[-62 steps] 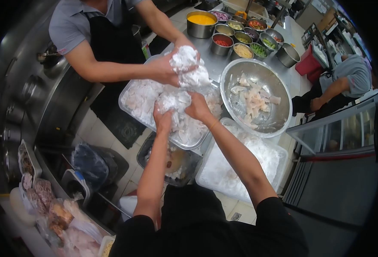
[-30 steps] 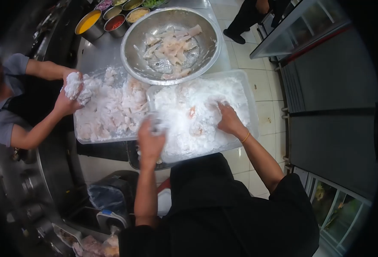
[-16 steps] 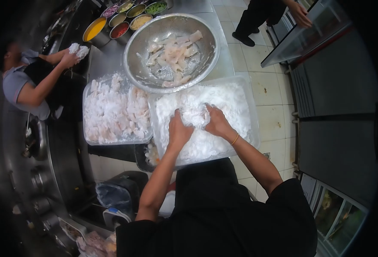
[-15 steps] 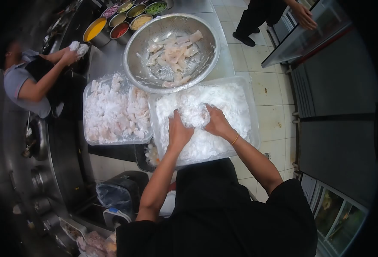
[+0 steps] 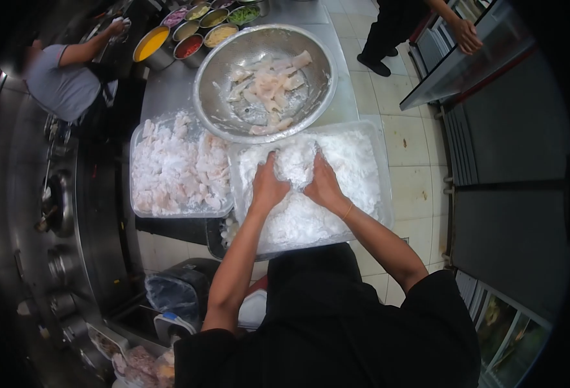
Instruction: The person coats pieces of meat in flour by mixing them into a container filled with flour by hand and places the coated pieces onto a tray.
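Note:
My left hand [image 5: 269, 186] and my right hand [image 5: 326, 183] are in white flour [image 5: 311, 216] inside a clear plastic tub [image 5: 384, 187]. They face each other on either side of a floury mound [image 5: 295, 161]. On both, thumb and stretched fingers stand apart, with some fingertips sunk in the powder; whether pieces lie under it I cannot see. Touching this tub on the left, a second tub [image 5: 133, 187] holds flour-coated pale pieces [image 5: 178, 171]. Behind them, a large perforated metal bowl [image 5: 202, 107] contains raw, pale flesh strips [image 5: 269, 90].
Metal containers of yellow liquid [image 5: 152, 44], red pieces [image 5: 189, 46] and green pieces [image 5: 243, 14] stand at the back. A co-worker [image 5: 65, 81] is at the left by the stove. Another person's hand [image 5: 467, 37] is at an open fridge door [image 5: 469, 61]. Below left is a lined bin [image 5: 175, 291].
My hands have shifted slightly within the flour, and the mound between them looks fuller. The left co-worker has turned away and reached toward the back. The other person's hand has closed near the door.

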Motion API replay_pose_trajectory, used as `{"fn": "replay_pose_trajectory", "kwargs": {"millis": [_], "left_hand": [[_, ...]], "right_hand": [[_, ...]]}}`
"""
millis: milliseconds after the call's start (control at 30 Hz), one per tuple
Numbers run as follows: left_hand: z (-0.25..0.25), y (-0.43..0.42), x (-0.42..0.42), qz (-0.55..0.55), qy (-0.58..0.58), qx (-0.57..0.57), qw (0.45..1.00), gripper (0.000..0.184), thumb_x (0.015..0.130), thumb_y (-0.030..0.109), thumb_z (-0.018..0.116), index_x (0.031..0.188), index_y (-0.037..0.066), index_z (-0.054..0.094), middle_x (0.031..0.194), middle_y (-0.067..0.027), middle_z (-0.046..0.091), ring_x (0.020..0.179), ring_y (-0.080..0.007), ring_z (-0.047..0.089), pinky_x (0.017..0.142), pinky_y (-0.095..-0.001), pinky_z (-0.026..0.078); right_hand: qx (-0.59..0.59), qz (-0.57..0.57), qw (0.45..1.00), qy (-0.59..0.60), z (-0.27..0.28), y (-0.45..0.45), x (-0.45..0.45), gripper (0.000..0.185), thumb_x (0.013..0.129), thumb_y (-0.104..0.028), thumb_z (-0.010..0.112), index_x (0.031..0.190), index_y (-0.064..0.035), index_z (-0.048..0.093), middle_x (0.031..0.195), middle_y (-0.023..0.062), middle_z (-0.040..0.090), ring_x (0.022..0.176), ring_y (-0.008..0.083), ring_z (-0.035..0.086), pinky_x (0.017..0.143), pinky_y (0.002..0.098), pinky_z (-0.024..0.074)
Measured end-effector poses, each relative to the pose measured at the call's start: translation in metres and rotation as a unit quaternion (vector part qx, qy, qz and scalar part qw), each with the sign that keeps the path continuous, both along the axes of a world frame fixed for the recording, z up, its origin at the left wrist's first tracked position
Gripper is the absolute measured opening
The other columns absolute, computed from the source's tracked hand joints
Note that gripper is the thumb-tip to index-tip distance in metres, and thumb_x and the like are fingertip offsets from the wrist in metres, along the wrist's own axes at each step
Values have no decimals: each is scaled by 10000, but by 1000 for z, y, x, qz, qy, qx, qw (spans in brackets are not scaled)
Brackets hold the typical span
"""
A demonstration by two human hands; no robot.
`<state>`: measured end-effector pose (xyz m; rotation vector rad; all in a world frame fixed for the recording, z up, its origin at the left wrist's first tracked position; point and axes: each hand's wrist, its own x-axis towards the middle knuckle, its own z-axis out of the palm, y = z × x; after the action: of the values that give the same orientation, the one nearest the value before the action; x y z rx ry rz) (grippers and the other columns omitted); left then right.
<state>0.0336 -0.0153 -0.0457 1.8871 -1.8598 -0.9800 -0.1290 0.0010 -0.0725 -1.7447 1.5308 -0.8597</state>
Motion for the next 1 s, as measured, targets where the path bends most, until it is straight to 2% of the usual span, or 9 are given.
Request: {"fn": "replay_pose_trajectory", "kwargs": {"millis": [67,167,233,433,533,667,767,933,1000], "left_hand": [[-16,1,2,-15,7,-47,999,837,665,102,689,1414,20,326,1220,-328,502,1199,-442,451,1017,-428,385],[-28,-3,4,8,63,-19,998,814,666,106,675,1407,29,346,1232,-330,494,1210,-450,440,1022,-433,378],[-17,-1,-5,17,17,-11,1000,772,668,81,659,1379,-9,373,1226,-301,524,1184,-432,475,1007,-412,391],[-15,3,-9,28,27,-24,999,743,675,66,648,1371,0,398,1231,-312,514,1193,-426,471,1018,-405,381],[-7,5,-13,31,24,-22,999,735,683,74,650,1373,13,402,1244,-316,501,1198,-431,463,1021,-411,379],[-5,5,-16,19,38,-11,999,710,693,83,649,1362,22,421,1240,-323,498,1203,-440,456,1027,-416,375],[-24,7,-17,20,72,-57,996,688,694,79,642,1350,28,441,1235,-317,505,1210,-438,452,1023,-416,377],[8,13,-9,34,156,-53,986,652,703,78,638,1325,0,457,1246,-297,508,1204,-417,462,1023,-406,377],[17,17,4,38,210,-79,974,638,707,106,646,1312,9,467,1216,-313,506,1165,-434,476,999,-421,399]], "right_hand": [[-6,-7,1000,-7,-1,-5,0,948,653,-73,731,1408,109,188,1317,325,430,1239,427,421,1029,432,371],[12,1,1000,4,-1,-6,-2,882,658,-105,746,1372,114,278,1262,319,481,1223,423,439,1027,434,373],[32,25,999,36,-4,-10,-3,837,656,-132,762,1340,112,347,1216,312,519,1205,421,458,1025,436,374],[74,8,996,-46,5,-13,-5,801,637,-186,794,1272,128,418,1166,298,552,1109,412,535,949,416,442],[-4,-60,998,-15,1,-8,-5,735,633,-194,798,1200,131,461,1120,287,572,1048,409,564,896,416,469],[-32,-35,999,11,-15,-12,-10,602,639,-190,794,1114,75,537,1052,245,607,979,396,593,850,424,479],[-1,5,1000,-15,21,-13,-4,524,650,-184,786,1075,38,576,1020,220,624,949,387,603,822,424,485],[-3,9,1000,-23,46,-7,4,479,658,-187,783,1053,11,598,975,203,638,934,384,605,790,420,489],[11,52,998,-22,77,-7,14,517,666,-207,773,1102,5,594,1024,205,637,982,389,589,887,450,450]]}}
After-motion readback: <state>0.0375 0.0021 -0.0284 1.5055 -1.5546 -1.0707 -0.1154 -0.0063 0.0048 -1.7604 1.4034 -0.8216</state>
